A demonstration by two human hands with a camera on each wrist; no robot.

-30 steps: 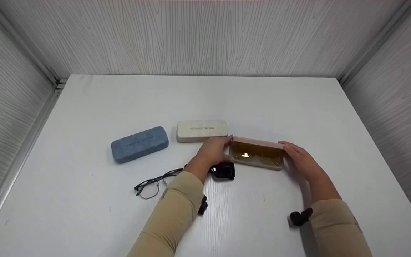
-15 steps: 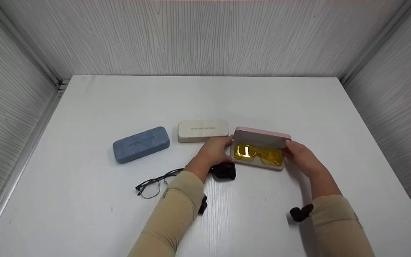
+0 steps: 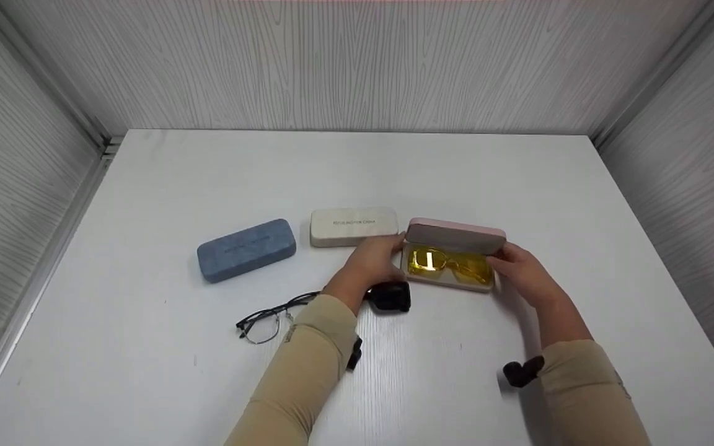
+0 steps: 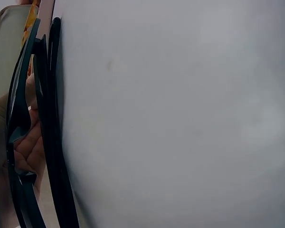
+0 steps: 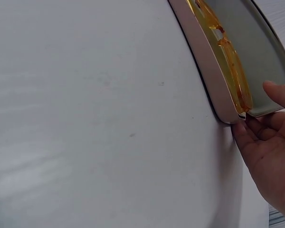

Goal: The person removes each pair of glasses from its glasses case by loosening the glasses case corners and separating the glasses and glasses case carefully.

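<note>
A pink glasses case [image 3: 456, 227] stands with its lid raised, and yellow-lensed glasses [image 3: 475, 270] lie inside it. At the case's left end my left hand [image 3: 370, 259] grips it, thumb in front and fingers toward the back. My right hand [image 3: 525, 272] holds the other end at the lid. In the right wrist view, that hand's thumb [image 5: 278, 94] lies over the lid's grey inner face and its fingers are at the corner. Black sunglasses [image 3: 390, 297] sit just below my left hand, partly hidden by the wrist; their dark frame [image 4: 52, 118] fills the left side of the left wrist view.
Thin-framed eyeglasses [image 3: 264, 321] lie left of my left forearm, which covers part of them. Behind the left hand rests a cream glasses case [image 3: 354, 226], with a blue glasses case [image 3: 245, 251] farther left. Wood-grain panels [image 3: 357, 68] wall in the white table [image 3: 146, 384].
The pink case's lid has risen from a lower angle, uncovering the yellow glasses. My right thumb has shifted down off the lid's edge; my left hand has stayed in place.
</note>
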